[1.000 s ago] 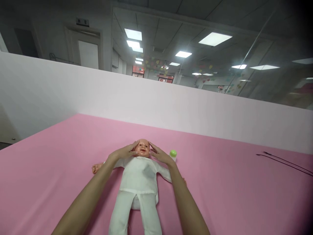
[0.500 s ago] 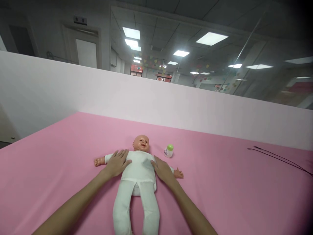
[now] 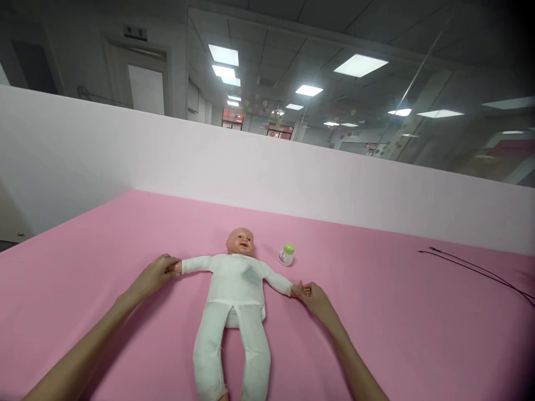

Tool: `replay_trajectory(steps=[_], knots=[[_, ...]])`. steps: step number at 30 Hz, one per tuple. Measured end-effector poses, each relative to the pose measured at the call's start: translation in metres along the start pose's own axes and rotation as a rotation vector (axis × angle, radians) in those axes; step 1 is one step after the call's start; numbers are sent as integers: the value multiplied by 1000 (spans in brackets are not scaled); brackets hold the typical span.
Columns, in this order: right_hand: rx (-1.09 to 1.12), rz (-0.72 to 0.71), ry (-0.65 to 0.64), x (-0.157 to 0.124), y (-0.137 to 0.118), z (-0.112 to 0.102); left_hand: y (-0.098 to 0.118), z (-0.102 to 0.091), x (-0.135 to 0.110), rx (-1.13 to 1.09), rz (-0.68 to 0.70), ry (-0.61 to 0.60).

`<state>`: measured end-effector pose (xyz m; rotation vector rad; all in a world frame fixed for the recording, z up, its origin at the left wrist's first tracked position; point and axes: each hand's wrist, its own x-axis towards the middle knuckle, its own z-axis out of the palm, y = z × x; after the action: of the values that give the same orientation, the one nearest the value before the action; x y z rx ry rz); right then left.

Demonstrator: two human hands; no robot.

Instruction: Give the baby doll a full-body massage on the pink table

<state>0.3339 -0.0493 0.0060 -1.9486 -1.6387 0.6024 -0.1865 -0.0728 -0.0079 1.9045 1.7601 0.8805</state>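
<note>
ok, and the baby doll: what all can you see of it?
The white-clothed baby doll lies face up on a pink, smooth-looking surface, arms spread, feet cut off by the picture's lower edge. Its bald, shiny head looks plastic, the mouth open; its top and trousers look like cloth, with a greyish patch on the chest. The person's left hand and right hand each hold one doll hand.

Pink worktop [image 3: 376,334] has a white-clothed doll [image 3: 236,281] on its back between left hand [image 3: 157,273] and right hand [image 3: 315,299], green-lidded jar [image 3: 286,256] just beyond right hand, thin dark cords [image 3: 480,270] well right of both.
</note>
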Motion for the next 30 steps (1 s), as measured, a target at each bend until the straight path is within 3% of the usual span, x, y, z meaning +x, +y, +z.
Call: replay_trajectory(steps=[5, 8, 10, 13, 16, 19, 20, 22, 25, 28, 30], knots=[[707, -21, 78, -9, -26, 14, 28, 19, 7, -599, -160, 313], [848, -125, 150, -16, -54, 24, 62, 36, 9, -715, -126, 430], [797, -277, 162, -21, -71, 33, 83, 49, 8, -680, -39, 479], [533, -668, 120, -29, -87, 52, 100, 69, 3, -488, 284, 408], [255, -1038, 44, -35, -87, 73, 101, 86, -3, -278, 665, 235], [172, -1165, 36, -37, -81, 86, 93, 97, -4, -206, 812, 168], [202, -1141, 54, -36, -79, 88, 90, 100, -4, -229, 770, 192], [351, -972, 149, -32, -76, 87, 85, 103, -1, -339, 558, 314], [672, -458, 316, -18, -71, 81, 75, 105, 7, -540, 212, 442], [903, -41, 269, 1, -58, 74, 65, 105, 15, -697, -6, 429], [1012, 43, 208, 10, -50, 72, 60, 104, 20, -742, -130, 437]])
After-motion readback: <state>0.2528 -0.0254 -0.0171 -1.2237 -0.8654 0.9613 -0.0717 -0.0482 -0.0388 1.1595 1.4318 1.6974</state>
